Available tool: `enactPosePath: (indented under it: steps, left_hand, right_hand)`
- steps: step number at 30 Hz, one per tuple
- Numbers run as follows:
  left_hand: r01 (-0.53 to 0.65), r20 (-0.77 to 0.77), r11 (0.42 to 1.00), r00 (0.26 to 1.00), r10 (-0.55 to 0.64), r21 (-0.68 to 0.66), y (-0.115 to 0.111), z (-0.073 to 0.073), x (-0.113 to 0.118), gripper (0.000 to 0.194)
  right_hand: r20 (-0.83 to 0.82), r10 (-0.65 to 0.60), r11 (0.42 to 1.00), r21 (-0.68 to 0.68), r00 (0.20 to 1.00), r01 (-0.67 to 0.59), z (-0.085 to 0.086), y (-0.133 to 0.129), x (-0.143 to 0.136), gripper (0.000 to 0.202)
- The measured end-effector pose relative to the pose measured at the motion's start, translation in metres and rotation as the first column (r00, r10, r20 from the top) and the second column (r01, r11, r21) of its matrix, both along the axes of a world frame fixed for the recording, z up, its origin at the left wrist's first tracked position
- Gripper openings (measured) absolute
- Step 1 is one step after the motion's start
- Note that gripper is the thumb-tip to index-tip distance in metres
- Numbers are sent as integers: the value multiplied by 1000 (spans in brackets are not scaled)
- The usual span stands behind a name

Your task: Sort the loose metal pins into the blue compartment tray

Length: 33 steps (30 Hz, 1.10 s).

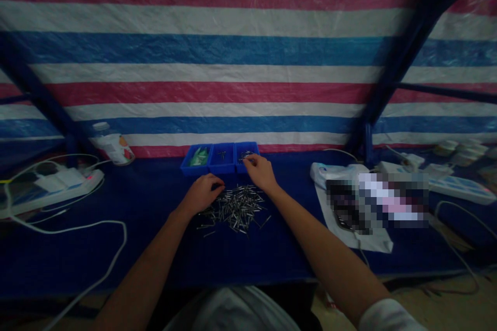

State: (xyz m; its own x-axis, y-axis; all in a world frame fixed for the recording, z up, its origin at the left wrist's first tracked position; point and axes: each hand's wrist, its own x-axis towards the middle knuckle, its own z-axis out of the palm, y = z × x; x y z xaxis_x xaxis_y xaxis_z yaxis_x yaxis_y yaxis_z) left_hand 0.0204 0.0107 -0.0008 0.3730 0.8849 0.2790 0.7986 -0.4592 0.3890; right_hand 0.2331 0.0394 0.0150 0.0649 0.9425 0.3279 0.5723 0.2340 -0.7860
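Observation:
A loose pile of thin, shiny metal pieces [238, 207], screw- or nail-like, lies on the blue tabletop [248, 258]. At its upper left edge is my left hand [202, 194], fingers curled and thumb close to them; whatever they pinch is too small to make out. My right hand [262, 170] reaches over the front of the right-hand compartment [254, 146] of a blue three-part bin, its fingertips drawn together above metal pieces inside. Any piece between those fingers is hidden. The middle compartment [223, 165] contains a few similar pieces, and the left one [196, 169] holds a green-and-white packet.
White power strips with plugs and cables stand at the left [89, 183] and right [462, 189]. A plastic bottle [116, 147] is at the back left. Dark and blurred-out items lie on a white bag [376, 240] at right. Behind hangs a striped tarp [233, 93].

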Motion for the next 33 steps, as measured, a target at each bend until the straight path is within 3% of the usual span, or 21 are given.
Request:
enactPosePath:
  steps: [5, 9, 11, 18, 28, 33]
  left_hand:
    - [19, -11, 1000, 1000, -19, -21, 3, -4, -1, 19]
    - [10, -25, 1000, 1000, -11, -19, 5, -6, -1, 19]
    - [12, -26, 1000, 1000, -13, -24, 5, -6, -1, 19]
    - [7, -19, 999, 1000, -7, -34, 2, -2, 2, 22]
    - [6, 48, 1000, 999, -6, 3, -2, 5, 2, 20]
    - [9, 90, 1000, 996, -10, 17, -2, 7, 3, 28]
  right_hand:
    - [262, 165, 982, 44, 951, -182, -6, -10, -9, 22]
    - [468, 375, 898, 33, 800, -439, -17, -12, -14, 22]
    - [530, 423, 862, 16, 735, -507, -20, -13, -16, 21]
    - [610, 375, 883, -6, 698, -470, -19, -18, -19, 15]
    - [560, 314, 914, 40, 767, -403, -14, -19, -18, 17]
    - [509, 376, 853, 136, 774, -503, -15, -17, -19, 23]
